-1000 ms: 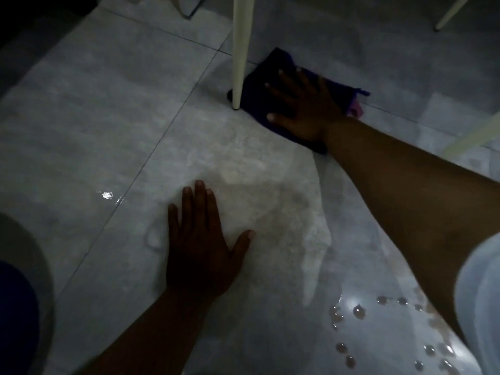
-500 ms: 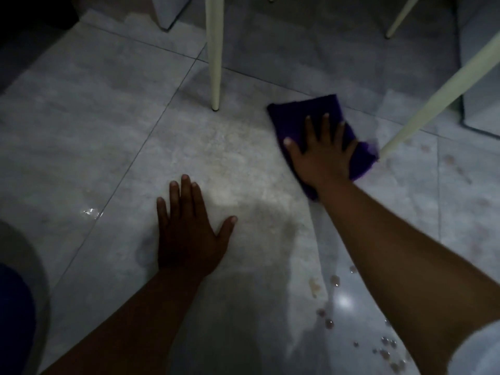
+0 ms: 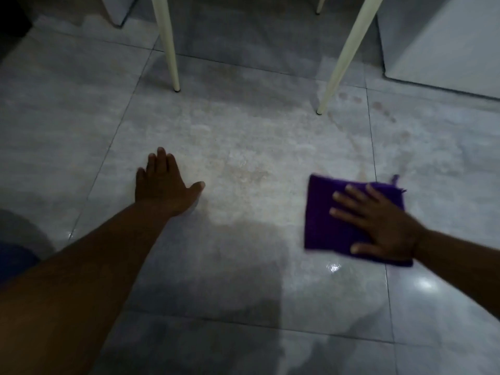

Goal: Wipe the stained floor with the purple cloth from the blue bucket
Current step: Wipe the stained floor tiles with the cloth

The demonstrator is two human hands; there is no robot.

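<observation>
The purple cloth (image 3: 324, 228) lies flat on the grey tiled floor (image 3: 81, 109) at the right. My right hand (image 3: 378, 226) presses down on it with fingers spread. My left hand (image 3: 162, 185) rests flat on the floor to the left, palm down, fingers apart, holding nothing. Between the hands a pale brownish stain (image 3: 243, 171) marks the tile. More reddish spots (image 3: 378, 106) dot the floor past the cloth. A dark blue shape at the left edge (image 3: 13, 261) may be the bucket.
Two cream chair legs (image 3: 171, 50) (image 3: 343, 55) stand on the floor beyond my hands, with a third (image 3: 320, 5) far back. A white block (image 3: 438, 41) fills the top right. Wet glare (image 3: 334, 267) shines near the cloth.
My right hand has dragged the cloth from beside the left chair leg toward me and to the right. My left hand has stayed planted on the floor.
</observation>
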